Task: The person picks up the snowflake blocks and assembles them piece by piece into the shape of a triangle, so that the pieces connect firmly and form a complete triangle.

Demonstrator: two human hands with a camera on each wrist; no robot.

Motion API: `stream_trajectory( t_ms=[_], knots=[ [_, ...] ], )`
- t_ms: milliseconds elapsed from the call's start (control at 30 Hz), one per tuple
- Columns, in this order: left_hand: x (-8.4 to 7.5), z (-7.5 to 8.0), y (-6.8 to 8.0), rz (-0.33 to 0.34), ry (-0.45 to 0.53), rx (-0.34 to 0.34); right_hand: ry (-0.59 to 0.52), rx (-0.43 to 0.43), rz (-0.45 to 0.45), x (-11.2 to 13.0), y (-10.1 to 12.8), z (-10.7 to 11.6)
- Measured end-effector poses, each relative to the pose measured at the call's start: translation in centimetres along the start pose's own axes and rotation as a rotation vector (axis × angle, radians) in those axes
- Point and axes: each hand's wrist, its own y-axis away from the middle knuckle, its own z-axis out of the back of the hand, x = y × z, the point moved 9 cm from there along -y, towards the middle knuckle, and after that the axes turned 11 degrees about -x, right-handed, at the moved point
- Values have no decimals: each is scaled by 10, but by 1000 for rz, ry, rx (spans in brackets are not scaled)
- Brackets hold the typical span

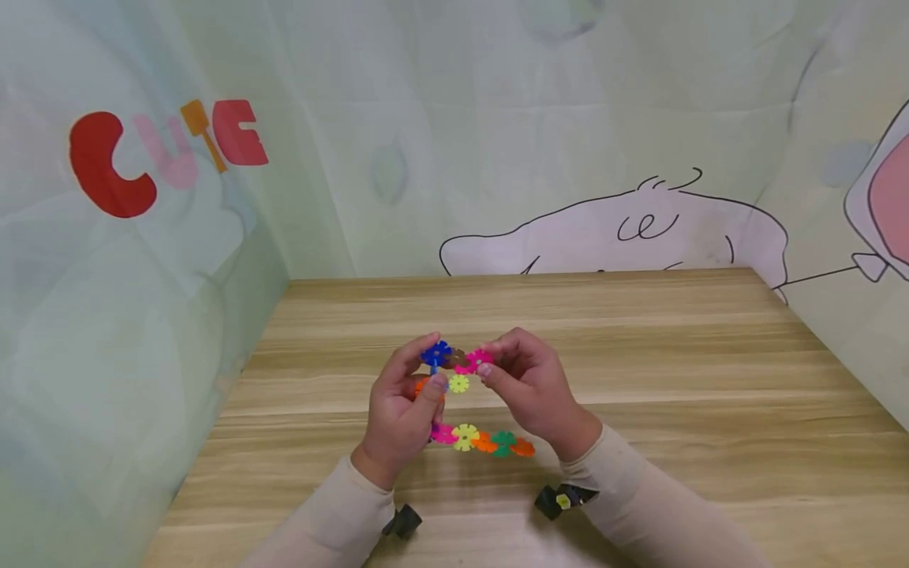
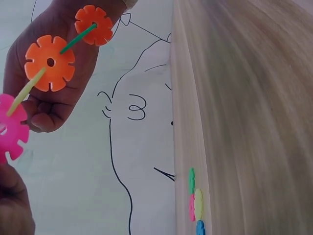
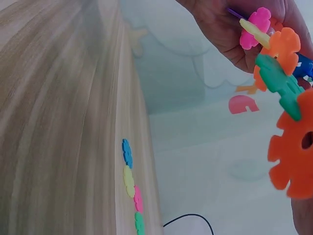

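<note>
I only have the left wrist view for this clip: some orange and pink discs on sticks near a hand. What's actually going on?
Observer: The head view shows both hands raised above the wooden table, the left hand and right hand together holding one chain of snowflake discs.
Operator: Is the chain only orange and pink?
Observer: No. At the top, between the fingertips, sit a blue disc and a pink disc, with a yellow disc just below them.
Operator: Does it hang free?
Observer: A lower row of pink, yellow, orange, green and orange discs runs between the wrists; I cannot tell whether it touches the table.
</note>
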Motion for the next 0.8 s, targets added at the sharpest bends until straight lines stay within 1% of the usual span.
stream_trajectory(
  t_ms=[133,233,367,433,500,633,700,800],
  knots=[
    [0,-1,1,-27,-6,17,58,-2,26,1,0,1],
    [0,-1,2,-24,-22,10,54,28,24,1,-2,1],
    [4,-1,2,43,-55,-7,22,72,11,3,-4,0],
    [6,-2,2,80,-60,5,35,86,14,3,-4,-2],
    [7,-4,2,103,-61,25,61,94,16,4,-4,-3],
    [8,-8,2,94,-73,64,111,102,-3,1,-4,-5],
    [8,-10,2,75,-94,83,116,100,-19,0,-4,-5],
    [9,-13,2,62,-104,115,106,104,-34,-1,-3,-5]
  ],
)
